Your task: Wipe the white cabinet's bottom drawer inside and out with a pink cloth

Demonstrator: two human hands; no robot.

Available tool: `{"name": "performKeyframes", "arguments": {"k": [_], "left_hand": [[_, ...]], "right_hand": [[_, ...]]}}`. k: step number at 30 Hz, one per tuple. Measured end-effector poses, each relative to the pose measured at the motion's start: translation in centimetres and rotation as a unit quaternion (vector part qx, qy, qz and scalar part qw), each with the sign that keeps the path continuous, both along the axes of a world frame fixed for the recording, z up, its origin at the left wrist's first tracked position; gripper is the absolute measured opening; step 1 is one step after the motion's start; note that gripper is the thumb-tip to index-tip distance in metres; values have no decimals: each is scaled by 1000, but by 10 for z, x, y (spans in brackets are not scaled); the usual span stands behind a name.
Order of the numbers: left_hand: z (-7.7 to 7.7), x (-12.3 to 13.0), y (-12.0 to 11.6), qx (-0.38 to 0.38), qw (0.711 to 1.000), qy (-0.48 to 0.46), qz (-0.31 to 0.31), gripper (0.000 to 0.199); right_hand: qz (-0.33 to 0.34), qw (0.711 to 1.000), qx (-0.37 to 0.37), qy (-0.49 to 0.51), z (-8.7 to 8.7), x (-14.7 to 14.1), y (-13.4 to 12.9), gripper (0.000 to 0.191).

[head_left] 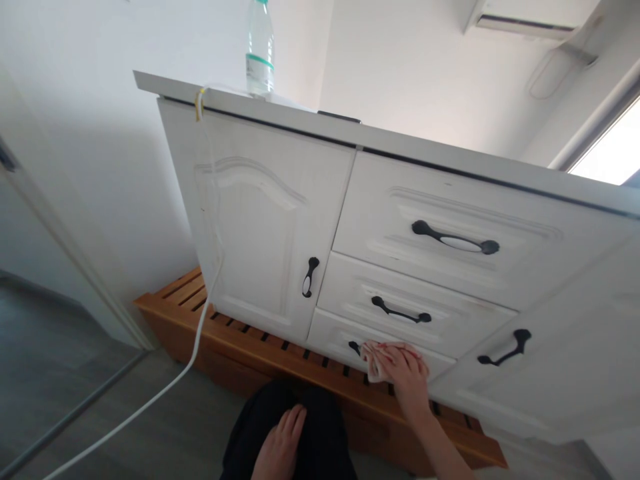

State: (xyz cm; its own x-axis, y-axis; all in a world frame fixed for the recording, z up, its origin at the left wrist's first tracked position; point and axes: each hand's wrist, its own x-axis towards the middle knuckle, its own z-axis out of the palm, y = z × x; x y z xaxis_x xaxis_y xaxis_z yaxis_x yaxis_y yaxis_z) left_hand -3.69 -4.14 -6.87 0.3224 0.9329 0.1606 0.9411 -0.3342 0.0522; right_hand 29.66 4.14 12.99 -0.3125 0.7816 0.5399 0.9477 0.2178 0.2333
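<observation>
A crumpled white and red cloth (376, 359) is bunched under my right hand (407, 377), whose fingers are closed on it. The cloth lies against the bottom drawer (333, 333) of a white cabinet and covers most of that drawer's black handle (355, 347). My left hand (280, 443) rests flat on my dark-trousered knees, fingers stretched out and holding nothing. Just above the cloth is the middle drawer's black handle (401, 312); higher up sits the top drawer's handle (456, 239).
Under the cabinet stands a slatted wooden bench (240, 347). A white cable (197, 340) hangs down the left cabinet door (255, 233) to the floor. On the cabinet top are a plastic bottle (260, 57) and a flat dark object (339, 117). An air conditioner (535, 17) hangs high right.
</observation>
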Motion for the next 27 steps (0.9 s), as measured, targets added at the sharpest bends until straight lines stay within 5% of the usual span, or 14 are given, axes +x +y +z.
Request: {"name": "performKeyframes", "arguments": {"k": [5, 9, 13, 17, 19, 23, 27], "left_hand": [[13, 2, 0, -30, 1000, -3, 7, 83], [18, 5, 1, -60, 998, -5, 12, 84], [18, 9, 2, -75, 997, -7, 11, 85], [21, 10, 2, -113, 993, -8, 21, 86], [23, 9, 2, -128, 991, -9, 27, 86], [28, 4, 3, -152, 988, -4, 15, 87], [30, 3, 3, -150, 989, 0, 4, 88]], "right_hand": [[-57, 998, 7, 20, -24, 79, -43, 59], [-50, 994, -31, 94, -53, 95, -70, 62], [17, 985, -25, 171, -29, 35, -55, 73], [35, 978, 109, 177, 23, -67, 0, 61], [12, 977, 127, 172, 30, -111, 30, 60], [28, 986, 89, 135, 0, -164, 67, 61], [70, 990, -22, 116, -38, -179, 75, 59]]}}
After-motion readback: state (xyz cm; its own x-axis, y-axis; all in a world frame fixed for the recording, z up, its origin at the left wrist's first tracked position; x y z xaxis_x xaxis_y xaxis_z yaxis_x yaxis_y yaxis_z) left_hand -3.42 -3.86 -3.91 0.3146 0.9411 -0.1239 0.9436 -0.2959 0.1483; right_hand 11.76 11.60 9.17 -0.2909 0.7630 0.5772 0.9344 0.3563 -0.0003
